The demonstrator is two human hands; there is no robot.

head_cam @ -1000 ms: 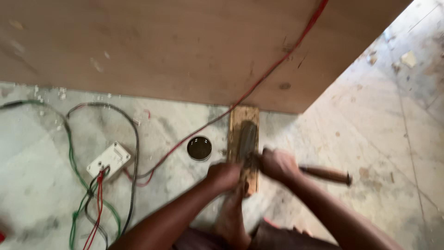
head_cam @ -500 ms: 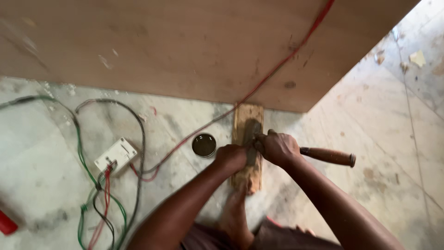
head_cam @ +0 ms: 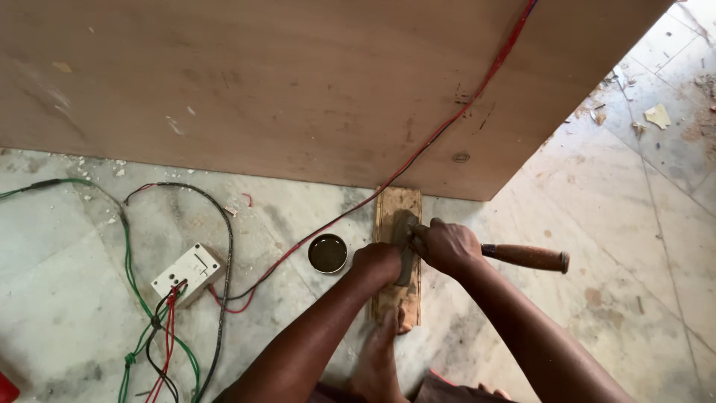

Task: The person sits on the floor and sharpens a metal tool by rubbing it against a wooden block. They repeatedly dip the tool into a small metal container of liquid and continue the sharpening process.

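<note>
While both hands press together, right hand (head_cam: 445,246) pinching chisel (head_cam: 522,257), left hand (head_cam: 378,263) beside, on stone (head_cam: 406,246).

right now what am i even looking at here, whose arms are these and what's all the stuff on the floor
The picture comes from a camera worn on a person's head, looking down, so the two bare arms are that person's own. There is no machine.

The right hand grips a tool with a wooden handle that sticks out to the right; its metal end is hidden under the hands. The left hand presses down beside it. Both rest on a dark stone set in a small wooden block, and a bare foot sits at the block's near end.

The floor is pale and dusty. On it lie a small round tin of dark liquid, a white switch box, and green, red and black wires. A big plywood board fills the top.
</note>
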